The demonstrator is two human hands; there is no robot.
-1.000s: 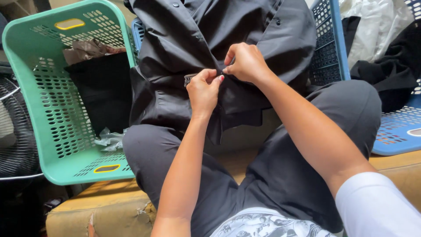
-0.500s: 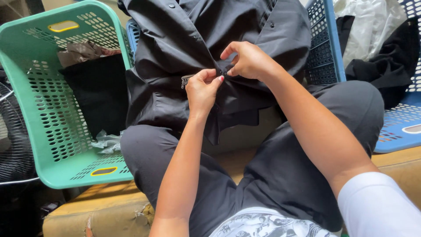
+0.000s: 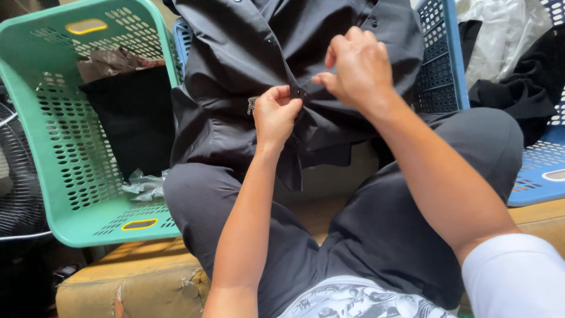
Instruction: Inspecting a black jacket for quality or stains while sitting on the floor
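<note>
Your left hand is curled into a fist-like grip, thumb and fingers pinched together on the front edge of the black button shirt, right by a small dark button. Your right hand sits just beside it, above and to the right, thumb and forefinger pinched together on the opposite fabric edge; the other fingers curl loosely above. Both hands meet at the same spot on the placket, nearly touching.

The shirt hangs draped over your knees and against the blue basket behind it, collar end up at the top edge, lower hem falling between your legs. A small white emblem shows on the chest just left of your left hand. Another button sits higher up on the right panel.

You're seated in dark trousers on a worn tan cushion. To your left a green perforated laundry basket lies tipped on its side, with dark cloth and some crumpled plastic in it. On the right, a second blue basket holds black and white garments.
</note>
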